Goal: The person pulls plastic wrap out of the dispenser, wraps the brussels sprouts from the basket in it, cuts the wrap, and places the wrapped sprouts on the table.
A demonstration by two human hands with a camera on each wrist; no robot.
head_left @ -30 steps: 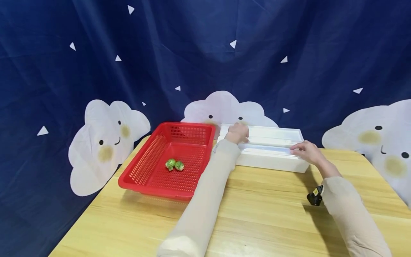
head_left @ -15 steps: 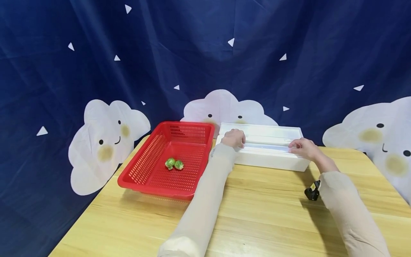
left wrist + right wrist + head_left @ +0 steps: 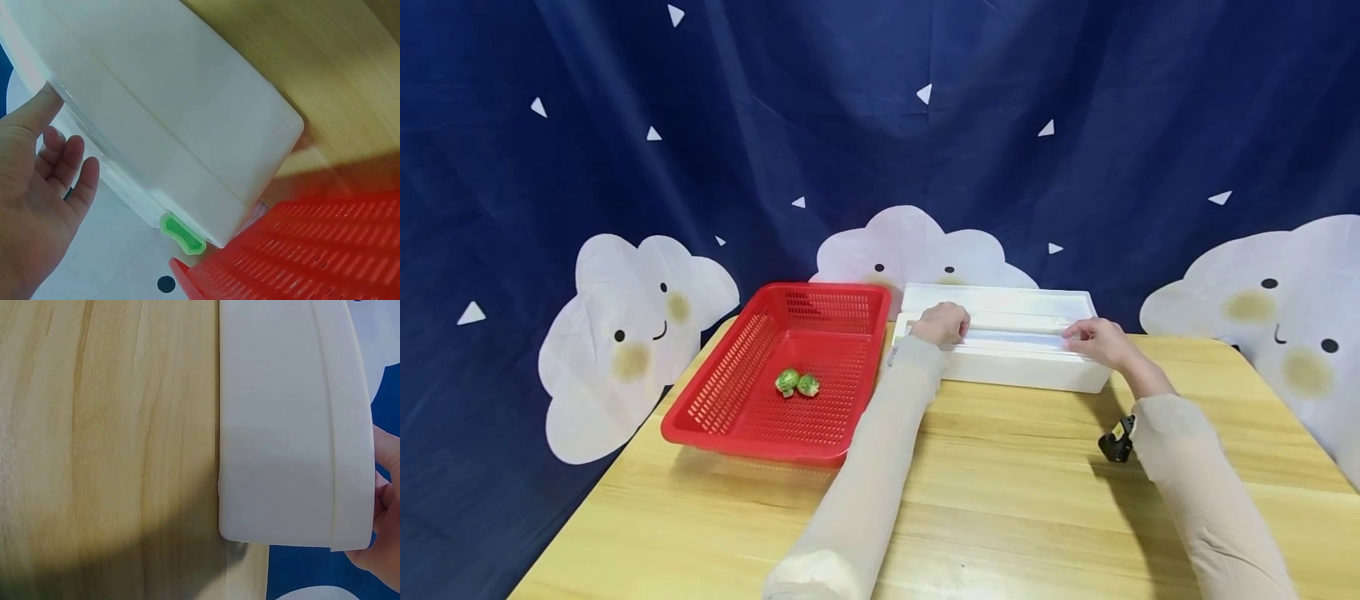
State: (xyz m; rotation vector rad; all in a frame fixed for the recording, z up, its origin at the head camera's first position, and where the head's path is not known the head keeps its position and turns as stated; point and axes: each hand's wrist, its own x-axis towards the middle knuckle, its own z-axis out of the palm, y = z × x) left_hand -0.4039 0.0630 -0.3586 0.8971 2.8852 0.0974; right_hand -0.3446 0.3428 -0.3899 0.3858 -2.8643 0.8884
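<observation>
A long white box [image 3: 1015, 368] stands at the back of the table, its lid raised behind it; a shiny strip runs along its opening. My left hand [image 3: 942, 323] is at the box's left part. In the left wrist view that hand [image 3: 44, 181] has its thumb against the rim, with the other fingers loosely bent and apart from the thumb. Near the right end is my right hand [image 3: 1105, 343], fingertips at the rim. The box edge partly hides this hand [image 3: 384, 531] in the right wrist view, so its grip cannot be seen.
A red basket [image 3: 850, 454] left of the box holds two small green sprouts [image 3: 787, 381]. A green clip [image 3: 182, 234] is on the box end near the basket. A small black device [image 3: 1116, 442] is beside the right sleeve. Behind the table hangs a blue cloth [image 3: 850, 125].
The left hand has come nearer along the box, from farther back towards its front rim. The right hand has stayed near the box's right end. The head view has shifted slightly.
</observation>
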